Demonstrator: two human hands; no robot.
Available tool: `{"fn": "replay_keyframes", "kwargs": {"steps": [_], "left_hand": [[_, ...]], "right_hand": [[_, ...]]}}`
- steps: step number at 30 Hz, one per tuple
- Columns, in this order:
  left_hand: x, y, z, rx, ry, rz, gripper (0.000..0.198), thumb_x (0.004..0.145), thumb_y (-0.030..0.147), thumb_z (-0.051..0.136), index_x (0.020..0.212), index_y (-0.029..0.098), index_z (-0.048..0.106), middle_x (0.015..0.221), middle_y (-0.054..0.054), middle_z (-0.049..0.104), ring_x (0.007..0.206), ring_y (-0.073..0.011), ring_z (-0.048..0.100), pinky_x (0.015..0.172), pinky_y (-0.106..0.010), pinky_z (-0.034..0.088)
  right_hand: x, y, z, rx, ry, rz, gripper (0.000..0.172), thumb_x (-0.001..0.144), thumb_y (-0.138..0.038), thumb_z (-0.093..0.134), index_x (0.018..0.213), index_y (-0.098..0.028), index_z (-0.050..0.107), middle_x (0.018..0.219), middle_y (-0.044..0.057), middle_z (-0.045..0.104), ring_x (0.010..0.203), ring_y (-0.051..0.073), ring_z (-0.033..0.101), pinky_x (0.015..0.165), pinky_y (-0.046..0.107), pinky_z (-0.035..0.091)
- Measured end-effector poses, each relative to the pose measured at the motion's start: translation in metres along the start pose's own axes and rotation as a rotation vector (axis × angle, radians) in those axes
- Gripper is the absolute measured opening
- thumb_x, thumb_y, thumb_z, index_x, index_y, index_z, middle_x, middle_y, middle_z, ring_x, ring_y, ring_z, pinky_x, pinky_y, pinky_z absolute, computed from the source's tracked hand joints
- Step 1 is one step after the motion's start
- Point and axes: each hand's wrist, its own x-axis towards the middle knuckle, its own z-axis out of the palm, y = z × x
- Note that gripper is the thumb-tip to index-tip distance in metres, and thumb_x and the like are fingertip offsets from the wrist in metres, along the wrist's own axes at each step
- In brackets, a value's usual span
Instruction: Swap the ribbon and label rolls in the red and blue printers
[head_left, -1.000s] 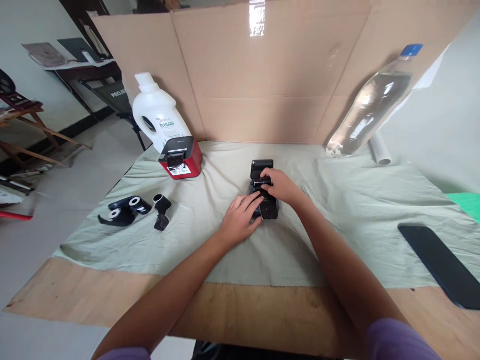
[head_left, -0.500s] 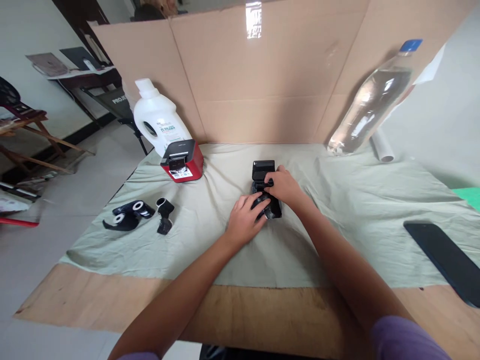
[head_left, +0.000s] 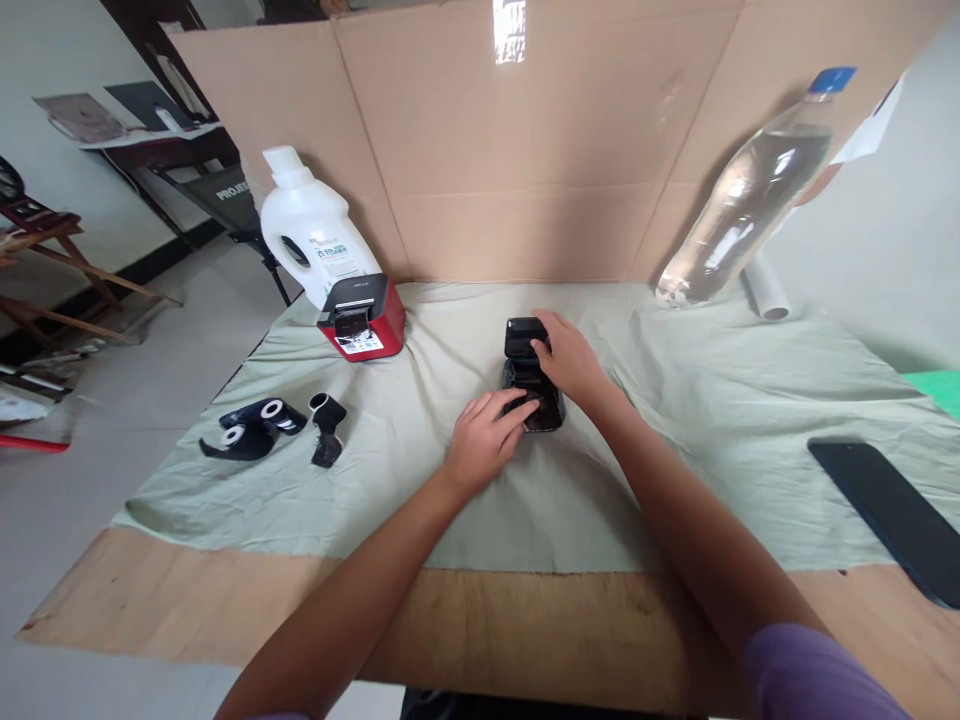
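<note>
A small black printer (head_left: 527, 345) with its lid raised sits in the middle of the pale green cloth (head_left: 420, 470). My left hand (head_left: 484, 440) rests against its near left side, fingers curled onto the front edge. My right hand (head_left: 568, 357) lies over its right side with the fingers on the lid. What sits inside the open body is hidden by both hands. To the left lie black ribbon rolls (head_left: 251, 430) with white cores and a smaller black ribbon piece (head_left: 325, 415).
A red and black label printer (head_left: 362, 318) and a white detergent bottle (head_left: 311, 235) stand at the back left. A clear water bottle (head_left: 742, 205) leans on the cardboard wall (head_left: 525, 150), with a white tube (head_left: 765, 290) beside it. A dark phone (head_left: 889, 520) lies right.
My right hand has shifted from the printer's middle up onto its lid. My left hand stays at the front edge. The view has drifted slightly.
</note>
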Motion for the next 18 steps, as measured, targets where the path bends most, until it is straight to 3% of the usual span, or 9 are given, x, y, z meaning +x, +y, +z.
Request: {"fn": "replay_keyframes", "kwargs": {"steps": [4,10,13,15,18], "left_hand": [[-0.003,-0.004,-0.002,-0.055,0.004,0.041,0.039,0.097,0.017,0.044,0.128,0.027,0.066,0.124,-0.007,0.068,0.105,-0.0211,0.064,0.09,-0.038,0.053],[-0.005,-0.005,-0.001,-0.066,0.035,0.089,0.037,0.096,0.015,0.045,0.125,0.025,0.067,0.122,-0.007,0.069,0.102,-0.0208,0.064,0.086,-0.037,0.054],[-0.004,-0.004,0.0,-0.073,0.037,0.097,0.037,0.096,0.014,0.045,0.125,0.025,0.067,0.122,-0.008,0.069,0.102,-0.0209,0.064,0.086,-0.037,0.055],[-0.004,-0.004,0.0,-0.08,0.034,0.097,0.037,0.097,0.015,0.045,0.125,0.025,0.067,0.122,-0.008,0.069,0.101,-0.0209,0.064,0.086,-0.038,0.055],[-0.003,-0.004,0.0,-0.095,0.017,0.091,0.037,0.097,0.016,0.045,0.124,0.025,0.068,0.123,-0.008,0.069,0.101,-0.021,0.063,0.088,-0.038,0.056]], "right_hand": [[-0.001,-0.001,-0.01,0.053,-0.083,-0.064,0.03,0.09,-0.016,0.052,0.117,-0.017,0.065,0.121,0.011,0.061,0.106,0.024,0.061,0.097,0.037,0.046],[-0.012,-0.012,-0.04,0.02,-0.383,-0.126,0.025,0.087,-0.011,0.055,0.101,-0.02,0.074,0.109,0.009,0.065,0.09,0.021,0.063,0.084,0.033,0.048],[-0.011,-0.009,-0.04,0.035,-0.396,-0.101,0.028,0.087,-0.016,0.059,0.111,-0.021,0.074,0.114,0.01,0.065,0.099,0.024,0.063,0.091,0.036,0.048],[-0.007,-0.003,-0.035,0.037,-0.377,-0.02,0.041,0.086,-0.022,0.064,0.127,-0.022,0.067,0.125,0.012,0.062,0.113,0.028,0.06,0.098,0.04,0.047],[0.0,0.007,-0.026,0.115,-0.512,0.154,0.054,0.086,-0.032,0.066,0.139,-0.025,0.058,0.136,0.011,0.059,0.124,0.03,0.055,0.102,0.044,0.046]]}}
